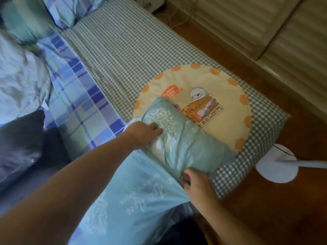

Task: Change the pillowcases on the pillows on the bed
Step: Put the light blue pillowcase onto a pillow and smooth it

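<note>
From the head camera, a soft pillow in a pale teal pillowcase [185, 138] with white scrolling print lies near the bed's edge, its far end bunched and resting on a flat round mat [221, 96] of cream cloth edged with orange dots and printed with a cartoon dog. The left hand [143, 133] lies on the pillow's upper left side, its fingers [155, 129] curled into the creased teal cloth and holding a fold of it. The right hand [196, 183] grips the cloth at the pillow's near right side, fingers tucked under a gathered ridge of fabric. The teal cloth runs on toward the camera in a smoother, looser sheet. Beneath lies the bed [123, 50], covered in small grey-and-white gingham. To the left a blue and purple plaid quilt [79, 103] lies rumpled, with a crumpled pale grey cloth [19, 76] and a dark cloth [21, 147] beside it. On the brown wooden floor [283, 209] to the right stands a white round fan base [276, 165].
</note>
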`<act>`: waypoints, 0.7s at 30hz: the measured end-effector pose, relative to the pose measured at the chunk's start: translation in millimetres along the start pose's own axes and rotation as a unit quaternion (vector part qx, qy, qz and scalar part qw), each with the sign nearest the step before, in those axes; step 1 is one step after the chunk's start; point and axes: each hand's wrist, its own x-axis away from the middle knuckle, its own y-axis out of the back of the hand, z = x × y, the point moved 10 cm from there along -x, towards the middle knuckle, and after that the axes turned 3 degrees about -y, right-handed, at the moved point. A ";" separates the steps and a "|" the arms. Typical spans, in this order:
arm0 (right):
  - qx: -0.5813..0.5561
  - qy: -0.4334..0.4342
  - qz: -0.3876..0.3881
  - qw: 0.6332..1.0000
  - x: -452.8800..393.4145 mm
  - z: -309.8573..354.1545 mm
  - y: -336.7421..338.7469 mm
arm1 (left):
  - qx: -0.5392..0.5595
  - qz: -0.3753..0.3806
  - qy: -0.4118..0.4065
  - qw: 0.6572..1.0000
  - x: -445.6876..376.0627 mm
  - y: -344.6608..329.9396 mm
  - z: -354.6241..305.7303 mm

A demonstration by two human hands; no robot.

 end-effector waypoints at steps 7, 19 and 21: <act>0.050 -0.042 0.035 0.997 -21.1 -0.9 -19.8 | -0.042 0.022 -0.094 0.994 27.0 -19.0 9.5; 0.155 0.193 0.220 0.944 27.3 79.7 -45.1 | 0.206 0.107 0.074 0.970 144.3 -107.6 70.1; 0.135 0.222 0.195 0.946 26.9 96.4 -20.5 | 0.232 0.116 0.061 0.964 156.0 -97.2 51.5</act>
